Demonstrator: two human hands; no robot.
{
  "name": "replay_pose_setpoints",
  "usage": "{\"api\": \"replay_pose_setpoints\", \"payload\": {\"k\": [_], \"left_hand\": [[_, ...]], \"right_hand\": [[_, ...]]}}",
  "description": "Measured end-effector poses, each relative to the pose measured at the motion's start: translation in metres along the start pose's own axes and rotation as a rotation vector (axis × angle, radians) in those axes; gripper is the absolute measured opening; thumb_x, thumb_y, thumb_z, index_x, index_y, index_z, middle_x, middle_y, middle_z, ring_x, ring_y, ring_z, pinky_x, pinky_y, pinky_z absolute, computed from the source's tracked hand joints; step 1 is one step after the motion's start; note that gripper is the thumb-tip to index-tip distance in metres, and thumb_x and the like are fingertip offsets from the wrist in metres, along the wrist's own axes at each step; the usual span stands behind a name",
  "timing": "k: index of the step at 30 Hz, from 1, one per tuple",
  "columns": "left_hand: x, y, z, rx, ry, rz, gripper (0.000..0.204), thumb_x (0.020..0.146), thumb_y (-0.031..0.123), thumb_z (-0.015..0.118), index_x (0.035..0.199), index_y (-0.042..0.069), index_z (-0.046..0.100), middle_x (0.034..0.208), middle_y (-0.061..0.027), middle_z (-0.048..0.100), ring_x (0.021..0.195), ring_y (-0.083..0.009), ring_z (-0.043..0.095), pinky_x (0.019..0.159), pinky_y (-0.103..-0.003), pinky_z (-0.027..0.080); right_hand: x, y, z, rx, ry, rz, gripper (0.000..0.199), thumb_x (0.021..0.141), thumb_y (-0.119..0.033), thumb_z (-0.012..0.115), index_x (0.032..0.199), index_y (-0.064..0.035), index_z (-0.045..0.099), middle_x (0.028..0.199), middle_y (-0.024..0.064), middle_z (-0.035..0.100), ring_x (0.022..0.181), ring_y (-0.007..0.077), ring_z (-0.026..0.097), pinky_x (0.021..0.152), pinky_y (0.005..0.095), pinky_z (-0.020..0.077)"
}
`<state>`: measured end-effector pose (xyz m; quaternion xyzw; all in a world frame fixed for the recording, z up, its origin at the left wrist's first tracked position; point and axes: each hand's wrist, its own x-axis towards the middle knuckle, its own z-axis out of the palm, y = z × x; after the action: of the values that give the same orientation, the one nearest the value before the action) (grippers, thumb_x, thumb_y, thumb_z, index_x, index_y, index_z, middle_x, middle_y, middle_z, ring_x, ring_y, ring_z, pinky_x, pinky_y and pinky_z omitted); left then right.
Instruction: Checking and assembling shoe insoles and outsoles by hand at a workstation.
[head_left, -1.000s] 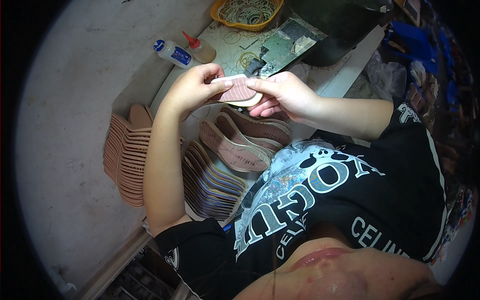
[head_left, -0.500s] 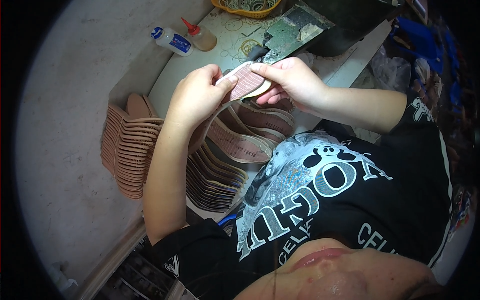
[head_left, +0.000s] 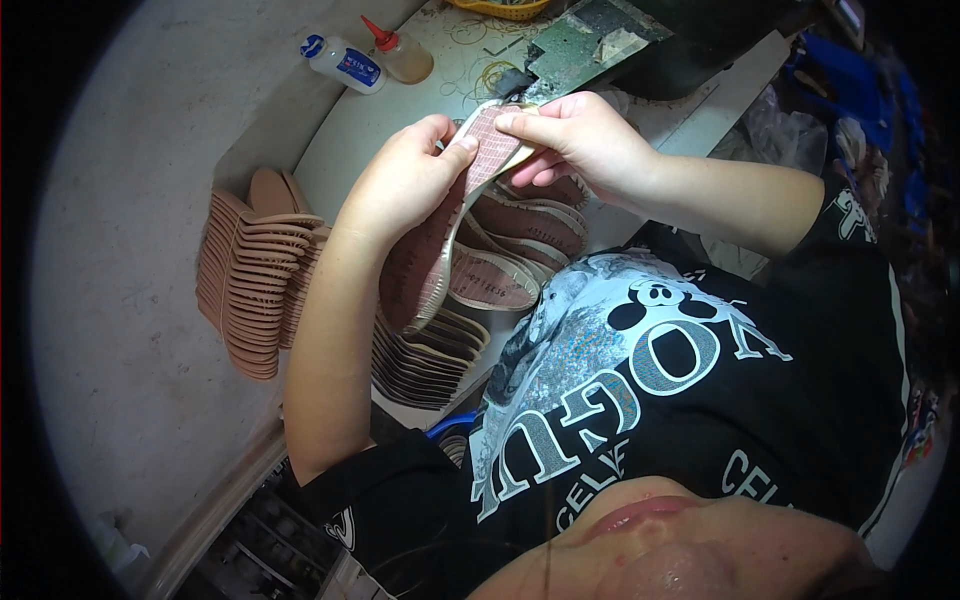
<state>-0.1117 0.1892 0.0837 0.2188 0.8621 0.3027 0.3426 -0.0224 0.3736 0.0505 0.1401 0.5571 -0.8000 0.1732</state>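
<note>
Between both hands I hold a shoe insole (head_left: 418, 278), reddish brown with a pale trim along its edge and a checked pattern at its upper end. My left hand (head_left: 405, 180) grips its left side, thumb on the checked face. At the upper right end my right hand (head_left: 590, 145) pinches it, thumb on top and fingers underneath. Below the hands lie several trimmed insoles (head_left: 492, 280) overlapping on the table. A row of stacked insoles (head_left: 430, 362), dark with lighter edges, stands near my left forearm.
Against the wall at left rests a tall bundle of brown insoles (head_left: 250, 285). A white bottle with blue cap (head_left: 345, 65) and a red-nozzled bottle (head_left: 402, 57) stand farther back. A worn green machine plate (head_left: 575, 65) and yellow basket (head_left: 512, 9) are at the far side.
The held insole has turned so that more of its brown face and lower end show. Both hands keep their grip, with the right hand slightly higher.
</note>
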Motion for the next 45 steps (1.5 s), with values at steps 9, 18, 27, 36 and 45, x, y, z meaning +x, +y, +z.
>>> {"api": "replay_pose_setpoints", "payload": {"k": [9, 18, 27, 36, 45], "left_hand": [[0.000, -0.007, 0.008, -0.141, -0.001, -0.026, 0.033, 0.090, 0.029, 0.056, 0.095, -0.003, 0.060, 0.077, -0.0101, 0.064, 0.068, -0.0150, 0.059, 0.064, -0.031, 0.048], [-0.011, 0.015, 0.021, -0.426, -0.034, -0.137, 0.025, 0.095, 0.024, 0.052, 0.089, 0.001, 0.059, 0.077, -0.0008, 0.061, 0.065, -0.0060, 0.052, 0.060, -0.022, 0.043], [-0.024, 0.036, 0.028, -0.384, -0.033, -0.249, 0.030, 0.093, 0.029, 0.053, 0.075, 0.005, 0.057, 0.057, -0.0033, 0.057, 0.039, -0.0091, 0.048, 0.037, -0.023, 0.035], [-0.018, 0.021, 0.031, -0.544, 0.044, -0.252, 0.038, 0.091, 0.033, 0.057, 0.067, 0.003, 0.056, 0.045, -0.0044, 0.053, 0.031, -0.0101, 0.042, 0.031, -0.021, 0.032], [0.001, 0.015, 0.017, -0.499, 0.124, -0.282, 0.040, 0.086, 0.036, 0.064, 0.060, 0.007, 0.054, 0.042, -0.0005, 0.045, 0.032, -0.0077, 0.034, 0.032, -0.023, 0.024]], "right_hand": [[-0.001, -0.003, 0.001, 0.013, 0.009, -0.008, 0.031, 0.089, -0.026, 0.061, 0.099, 0.0035, 0.064, 0.084, 0.0120, 0.068, 0.064, 0.0117, 0.067, 0.050, 0.0157, 0.0513], [0.001, -0.001, -0.002, -0.028, 0.037, 0.008, 0.030, 0.088, -0.026, 0.062, 0.097, 0.0031, 0.065, 0.084, 0.0124, 0.068, 0.067, 0.0116, 0.067, 0.053, 0.0157, 0.0520], [0.001, -0.003, -0.004, -0.157, 0.066, -0.002, 0.028, 0.084, -0.030, 0.067, 0.088, -0.0019, 0.069, 0.078, 0.0050, 0.066, 0.063, 0.0062, 0.058, 0.057, 0.0187, 0.0471], [-0.013, -0.036, -0.037, -0.344, -0.507, 0.184, 0.032, 0.081, -0.026, 0.070, 0.094, 0.0029, 0.066, 0.086, 0.0049, 0.066, 0.073, 0.0081, 0.059, 0.068, 0.0227, 0.0473], [-0.029, -0.006, -0.088, -0.351, -0.279, 0.007, 0.032, 0.081, -0.029, 0.071, 0.091, 0.0007, 0.068, 0.078, 0.0037, 0.066, 0.066, 0.0061, 0.059, 0.061, 0.0198, 0.0458]]}}
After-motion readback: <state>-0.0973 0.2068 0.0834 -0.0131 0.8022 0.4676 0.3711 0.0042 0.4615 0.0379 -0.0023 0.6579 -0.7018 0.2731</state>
